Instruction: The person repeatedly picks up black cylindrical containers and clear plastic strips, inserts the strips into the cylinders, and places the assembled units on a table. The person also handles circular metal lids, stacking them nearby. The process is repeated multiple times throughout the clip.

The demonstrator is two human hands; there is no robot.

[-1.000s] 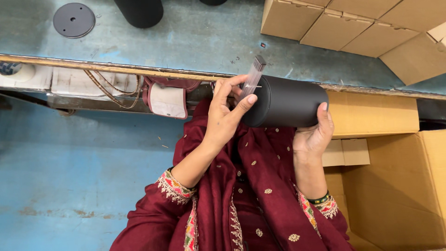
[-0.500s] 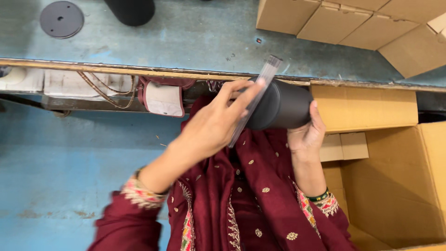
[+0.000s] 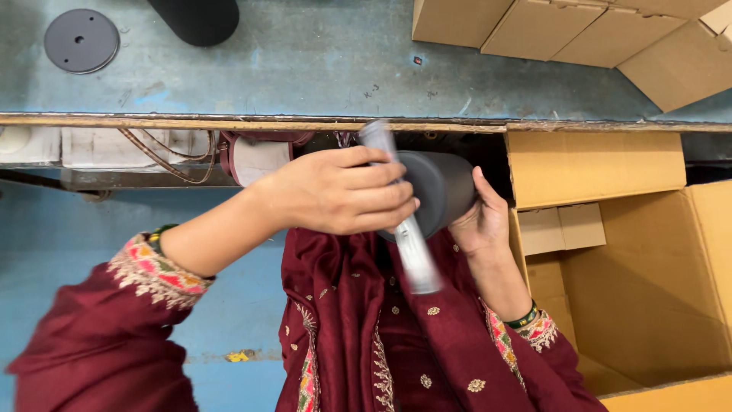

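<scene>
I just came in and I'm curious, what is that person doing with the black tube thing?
A person in a maroon embroidered outfit holds a dark grey cylinder in the right hand. The left hand grips a thin, blurred, pale grey strip across the cylinder's end. An open cardboard box sits to the right, beside the blue worktable.

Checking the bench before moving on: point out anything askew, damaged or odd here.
Nothing looks damaged or spilled. The left hand holds a blurred clear strip across the black cylinder that the right hand supports. Loose wires hang under the workbench edge.
</scene>
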